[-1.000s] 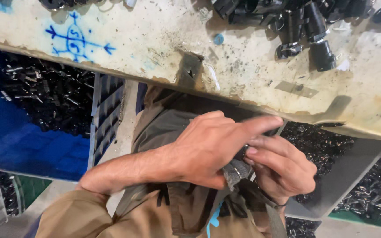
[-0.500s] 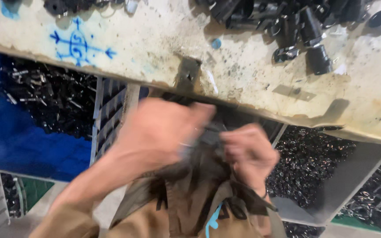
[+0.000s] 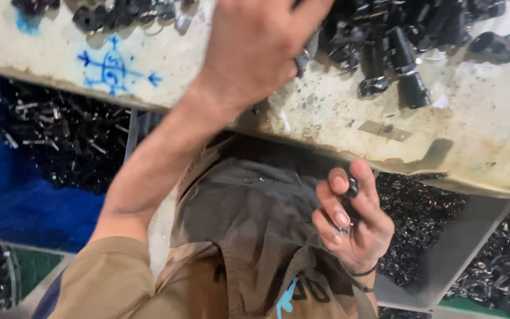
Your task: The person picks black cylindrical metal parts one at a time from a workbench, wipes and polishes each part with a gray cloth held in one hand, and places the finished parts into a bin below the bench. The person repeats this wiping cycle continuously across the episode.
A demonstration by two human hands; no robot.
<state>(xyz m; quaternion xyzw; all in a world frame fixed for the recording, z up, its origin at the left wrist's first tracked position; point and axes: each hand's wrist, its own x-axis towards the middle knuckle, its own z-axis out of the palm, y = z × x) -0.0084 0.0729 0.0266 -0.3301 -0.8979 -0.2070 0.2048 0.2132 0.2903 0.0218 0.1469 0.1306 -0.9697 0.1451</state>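
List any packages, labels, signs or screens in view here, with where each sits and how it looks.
No packages, labels or screens.
Painted mark: blue hand-drawn symbol with arrow tips, on the worn pale table, upper left, beside the left hand.
Blue smudge: at the table's top left corner.
Print: light blue shape on the brown apron, below the right hand, which pinches a small dark part.

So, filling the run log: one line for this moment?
left hand: over black metal parts | right hand: holds small black part
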